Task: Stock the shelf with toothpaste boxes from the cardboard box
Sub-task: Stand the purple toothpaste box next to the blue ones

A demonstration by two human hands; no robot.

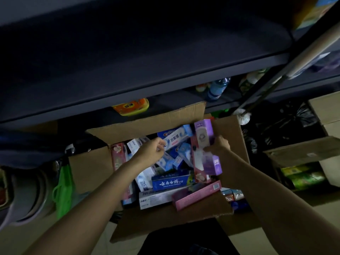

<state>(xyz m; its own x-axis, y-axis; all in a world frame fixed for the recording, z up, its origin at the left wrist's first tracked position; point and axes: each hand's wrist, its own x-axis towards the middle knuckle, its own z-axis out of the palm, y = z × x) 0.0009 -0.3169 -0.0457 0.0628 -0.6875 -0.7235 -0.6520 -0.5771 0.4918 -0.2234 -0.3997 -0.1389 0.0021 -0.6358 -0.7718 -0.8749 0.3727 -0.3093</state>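
Below the dark shelf (147, 70) sits the open carton (88, 168), and everything else is placed from it. Its far flap (147, 120) stands up against the shelf edge; its near flap (165, 218) folds down toward the person. Inside lies a loose heap of toothpaste boxes, too jumbled to count surely: a dark blue box (170, 182) near the middle, a white-and-blue box (174, 137) at the far side, a pink box (196, 196) tilted over the near rim, and a red-pink box (118, 157) upright against the left wall.

The right hand (218, 146) grips a purple box (205, 135), fingers curled round it, holding it upright above the carton's far right corner, with another purple-white box (211, 163) just below. The left hand (151, 150) hovers over the heap at the carton's centre, fingers loosely curled; whether it pinches anything I cannot tell.

Left of the carton hangs a green bag (63, 184). Right of it lie black bags (283, 126) and a second open carton (303, 151) with green packs (303, 176). Beyond the far flap, on a lower shelf, sit an orange pack (131, 106) and a blue bottle (218, 88). A slanted pole (276, 80) crosses above the carton's right side. The shelf board over the carton looks bare and dim.
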